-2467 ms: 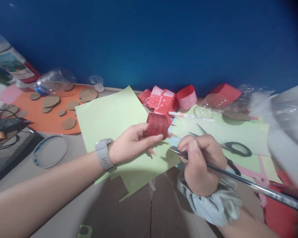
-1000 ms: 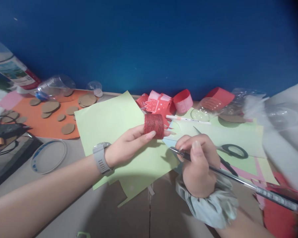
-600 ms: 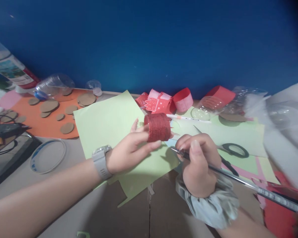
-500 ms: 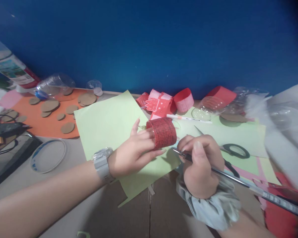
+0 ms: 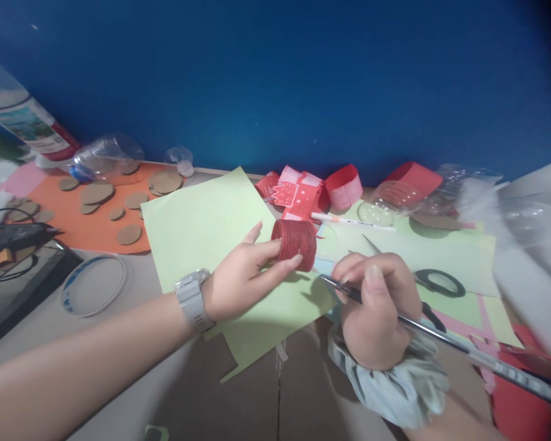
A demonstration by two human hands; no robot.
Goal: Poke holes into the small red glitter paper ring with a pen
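My left hand (image 5: 250, 272), with a grey watch on the wrist, grips a short red paper tube (image 5: 297, 245) covered in dark lines. The thumb presses on the tube's outside, and some fingers reach into its open left end. My right hand (image 5: 376, 309) is closed around a pen (image 5: 434, 334), its tip pointing left, just below and right of the tube and apart from it. Beneath the left hand lies a pale green paper sheet (image 5: 211, 220). Scissors (image 5: 441, 283) with black handles lie partly hidden behind the right hand.
Red and pink paper pieces (image 5: 298, 190) and a white marker (image 5: 349, 222) lie behind the tube. Cardboard discs (image 5: 96, 193) rest on orange paper (image 5: 78, 226) at left, near a tape ring (image 5: 94, 286). Clear plastic pieces (image 5: 399, 195) stand along the blue wall (image 5: 275, 79).
My left hand has turned the tube and shifted its grip, so the thumb now presses on its outside. The right hand keeps the pen in nearly the same place.
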